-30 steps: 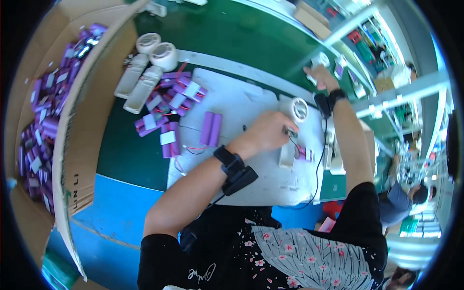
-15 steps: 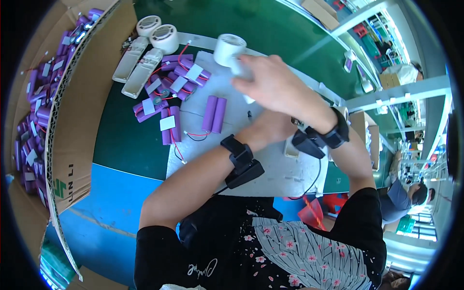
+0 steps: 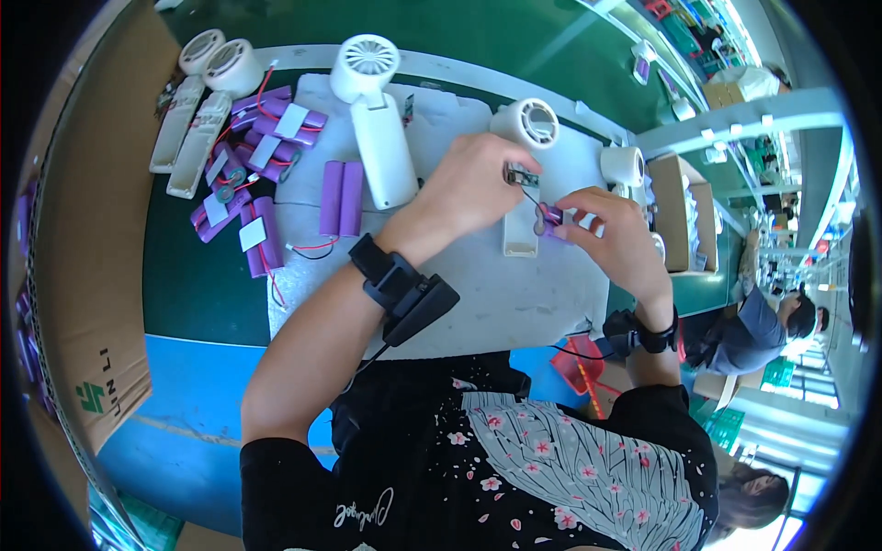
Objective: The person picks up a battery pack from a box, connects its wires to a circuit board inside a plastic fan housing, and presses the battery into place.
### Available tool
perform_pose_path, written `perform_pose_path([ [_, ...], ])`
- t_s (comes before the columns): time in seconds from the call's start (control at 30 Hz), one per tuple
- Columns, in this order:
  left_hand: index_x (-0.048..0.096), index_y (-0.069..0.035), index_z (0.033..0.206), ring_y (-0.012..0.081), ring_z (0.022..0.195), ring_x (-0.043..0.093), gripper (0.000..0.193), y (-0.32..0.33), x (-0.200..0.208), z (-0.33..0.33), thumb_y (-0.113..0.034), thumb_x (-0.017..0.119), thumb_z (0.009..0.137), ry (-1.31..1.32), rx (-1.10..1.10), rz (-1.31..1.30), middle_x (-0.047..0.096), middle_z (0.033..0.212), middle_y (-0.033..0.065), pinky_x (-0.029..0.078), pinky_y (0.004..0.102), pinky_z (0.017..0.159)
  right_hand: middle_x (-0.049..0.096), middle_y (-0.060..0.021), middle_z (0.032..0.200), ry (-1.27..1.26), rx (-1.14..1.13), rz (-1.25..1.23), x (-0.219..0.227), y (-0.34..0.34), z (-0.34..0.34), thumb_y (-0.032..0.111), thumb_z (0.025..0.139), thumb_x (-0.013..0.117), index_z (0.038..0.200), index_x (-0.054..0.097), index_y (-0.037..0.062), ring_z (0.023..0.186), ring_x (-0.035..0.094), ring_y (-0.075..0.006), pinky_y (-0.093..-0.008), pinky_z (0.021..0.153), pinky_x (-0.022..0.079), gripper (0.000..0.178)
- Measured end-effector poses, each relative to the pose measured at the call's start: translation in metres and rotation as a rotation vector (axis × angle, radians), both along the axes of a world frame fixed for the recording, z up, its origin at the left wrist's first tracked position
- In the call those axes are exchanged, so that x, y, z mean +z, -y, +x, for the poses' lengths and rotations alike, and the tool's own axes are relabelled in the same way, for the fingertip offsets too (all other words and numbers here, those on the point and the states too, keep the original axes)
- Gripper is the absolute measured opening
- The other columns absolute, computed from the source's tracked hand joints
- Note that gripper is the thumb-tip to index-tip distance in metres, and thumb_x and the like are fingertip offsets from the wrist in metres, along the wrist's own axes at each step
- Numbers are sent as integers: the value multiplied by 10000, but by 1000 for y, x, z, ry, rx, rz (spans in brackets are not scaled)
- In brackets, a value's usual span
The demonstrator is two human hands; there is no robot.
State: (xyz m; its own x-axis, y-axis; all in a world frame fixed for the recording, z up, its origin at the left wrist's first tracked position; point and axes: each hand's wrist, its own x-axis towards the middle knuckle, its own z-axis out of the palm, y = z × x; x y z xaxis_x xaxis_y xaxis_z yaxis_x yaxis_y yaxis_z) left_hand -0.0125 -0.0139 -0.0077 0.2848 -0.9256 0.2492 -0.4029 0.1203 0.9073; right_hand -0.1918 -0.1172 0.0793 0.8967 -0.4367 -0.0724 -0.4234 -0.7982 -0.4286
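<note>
An opened white handheld fan housing [image 3: 520, 234] lies on the grey mat with its round fan head [image 3: 533, 123] at the far end. My left hand [image 3: 469, 184] is closed over this housing, its fingertips pinching a small green circuit board [image 3: 522, 174]. Dark wiring runs from the board toward a purple battery pack [image 3: 551, 219]. My right hand [image 3: 614, 234] grips that pack just right of the housing, fingers partly covering it. A closed white handheld fan [image 3: 384, 151] lies left of my left hand. Two joined purple cells [image 3: 341, 199] with a wire lead lie beside it.
Several purple battery packs [image 3: 262, 234] are heaped left, next to two open fan housings [image 3: 197, 142]. A tall cardboard box [image 3: 101, 230] borders the left side. Another fan head [image 3: 623, 166] and a carton [image 3: 675, 216] stand right. A co-worker [image 3: 763, 335] sits farther right.
My right hand has let go of the closed white fan, now lying left, and moved back right to hold a battery pack. My left hand, formerly beneath the right forearm, is now at the circuit board.
</note>
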Motion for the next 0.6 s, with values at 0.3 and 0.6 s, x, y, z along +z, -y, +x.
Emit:
perform_pose_path([
  [0.3,686,-66,1067,72,641,562,310,5,4,1,-18,641,764,-53,-40,111,638,733,35,461,232,597,681,-147,1034,297,79,-114,-32,-1,-33,16,732,714,885,696,-9,853,661,-290,-365,754,536,156],
  [0.6,664,-44,1113,73,656,563,341,4,1,3,18,620,780,-127,-60,179,647,781,37,452,220,619,657,-180,895,253,164,-167,-47,0,-32,23,700,639,735,611,-55,868,618,-335,-392,753,516,89],
])
